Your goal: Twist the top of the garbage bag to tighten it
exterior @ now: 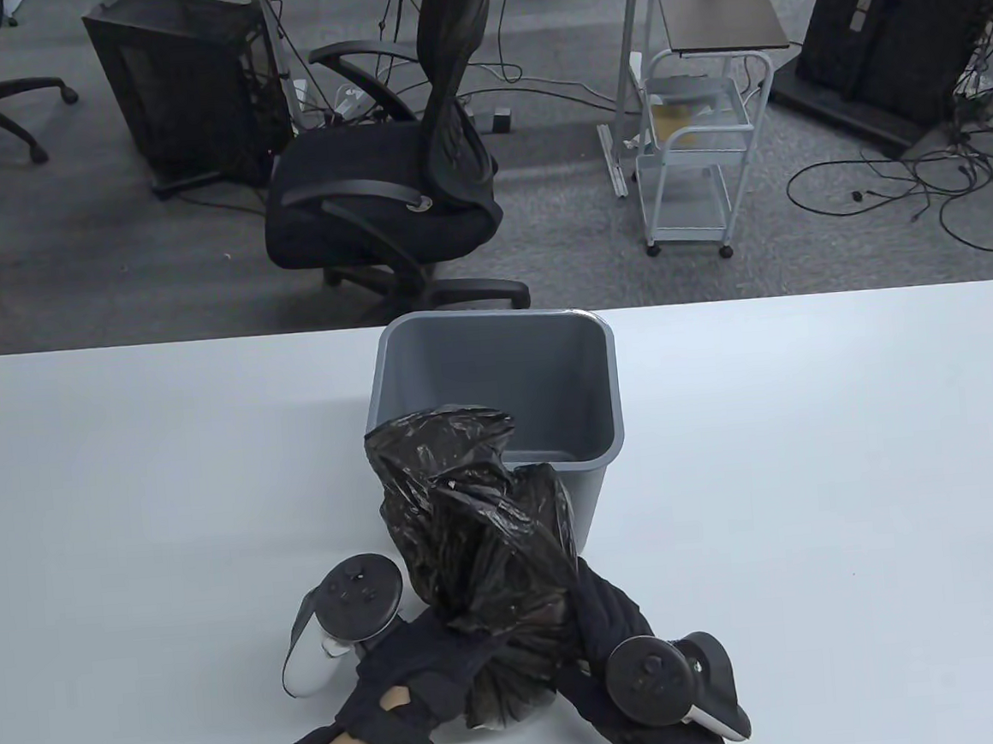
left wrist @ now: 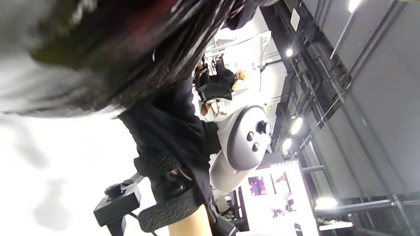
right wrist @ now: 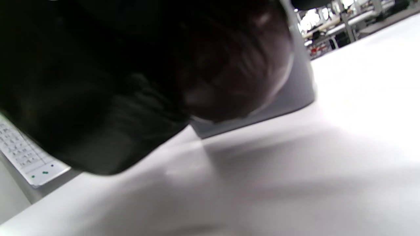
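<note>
A black garbage bag (exterior: 475, 537) lies on the white table (exterior: 129, 504) in front of a grey bin (exterior: 506, 388), its bulk leaning against the bin's near wall. The bag's end is gathered near the table's front edge. My left hand (exterior: 417, 670) grips the gathered end from the left. My right hand (exterior: 606, 621) grips it from the right, fingers wrapped over the plastic. The bag fills the top of the left wrist view (left wrist: 124, 42) and shows as a dark blur in the right wrist view (right wrist: 131, 65). The fingertips are hidden by the plastic.
The grey bin stands open and upright at the table's middle, and shows in the right wrist view (right wrist: 295, 88). An office chair (exterior: 394, 165) and a white cart (exterior: 694, 159) stand on the floor beyond the table's far edge.
</note>
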A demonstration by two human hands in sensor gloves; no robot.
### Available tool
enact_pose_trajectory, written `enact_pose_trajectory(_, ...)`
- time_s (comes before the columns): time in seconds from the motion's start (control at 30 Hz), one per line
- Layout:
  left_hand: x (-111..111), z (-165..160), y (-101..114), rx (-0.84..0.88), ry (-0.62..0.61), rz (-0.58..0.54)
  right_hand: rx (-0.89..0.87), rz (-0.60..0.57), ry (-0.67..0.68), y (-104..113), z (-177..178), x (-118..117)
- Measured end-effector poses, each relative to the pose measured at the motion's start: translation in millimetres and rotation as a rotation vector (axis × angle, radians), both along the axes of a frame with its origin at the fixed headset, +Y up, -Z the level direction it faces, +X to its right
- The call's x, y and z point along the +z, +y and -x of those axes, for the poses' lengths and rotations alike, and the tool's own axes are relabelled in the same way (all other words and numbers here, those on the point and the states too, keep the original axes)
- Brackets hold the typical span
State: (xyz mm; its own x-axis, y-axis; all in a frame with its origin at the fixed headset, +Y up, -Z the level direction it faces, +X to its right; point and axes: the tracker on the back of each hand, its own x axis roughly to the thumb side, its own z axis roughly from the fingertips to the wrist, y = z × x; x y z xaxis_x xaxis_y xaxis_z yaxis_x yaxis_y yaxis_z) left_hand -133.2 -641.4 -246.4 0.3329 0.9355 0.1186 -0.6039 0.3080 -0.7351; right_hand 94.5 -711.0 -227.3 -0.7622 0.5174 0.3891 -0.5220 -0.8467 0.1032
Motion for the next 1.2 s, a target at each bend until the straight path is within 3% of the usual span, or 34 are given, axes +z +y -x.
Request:
enact_pose_trajectory(0.2, 1.2, -1.4, 8.1, -0.116, 0.013, -0.138, -0.037, 0.054, 0.055, -4.1, -4.0, -10.4)
enact_pose_trajectory(0.3, -5.7, 0.6, 6.8, -0.142, 0.015, -0.212, -0.112, 0.134, 0.128, -8.8, -8.4, -20.2)
enact_pose_trajectory(0.53, -26.0, -3.1, -14.0, 0.052, -0.179, -0.066, -0.41, 0.395, 0.333, -26.3, -18.3, -41.5)
enact_pose_trajectory(0.67, -28.7, -9.2, -22.7, 0.148, -0.278, 0.015, -0.496, 0.454, 0.377, -31.1, -22.5, -46.7)
enact_pose_trajectory(0.73, -27.2, -10.2, -22.0, 0.136, -0.27, 0.013, -0.512, 0.46, 0.37, -32.2, -24.0, -47.3)
enact_pose_trajectory(0.9, -20.9, -4.8, -10.2, -0.005, -0.134, -0.114, -0.514, 0.395, 0.237, -29.8, -29.8, -45.3)
enact_pose_trajectory(1.03, -18.4, 1.3, -7.6, -0.036, -0.036, -0.094, -0.618, 0.303, 0.155, -15.1, -33.2, -35.4)
enact_pose_trajectory(1.13, -16.7, 2.4, -8.2, -0.081, 0.023, -0.103, -0.643, 0.188, 0.05, 3.6, -34.2, -18.5)
enact_pose_trajectory(1.2, -15.3, 2.8, -9.0, -0.109, 0.065, -0.112, -0.533, 0.057, -0.012, 16.3, -31.6, -5.8)
